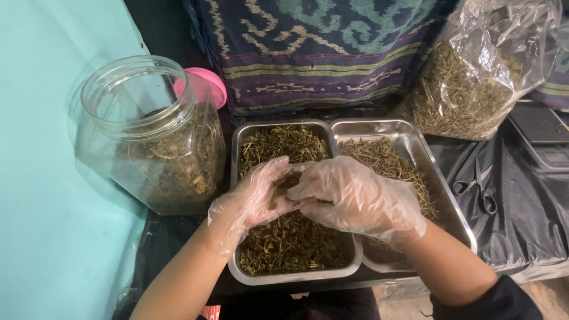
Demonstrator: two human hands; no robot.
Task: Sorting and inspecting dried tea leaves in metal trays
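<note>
Both gloved hands meet over the left steel tray (237,269) of dried herbs (290,243). Cupped palm-up, the left hand (258,195) cradles a small clump of herbs, while the right hand (349,198) pinches into it with fingers together. Beside it sits a second tray (441,189); a clear plastic jar (151,133) stands left, scissors (477,186) right.

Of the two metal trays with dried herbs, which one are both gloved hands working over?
The left tray, beside the clear jar. Left hand and right hand meet above its herbs; the right tray has only the right forearm across it.
</note>
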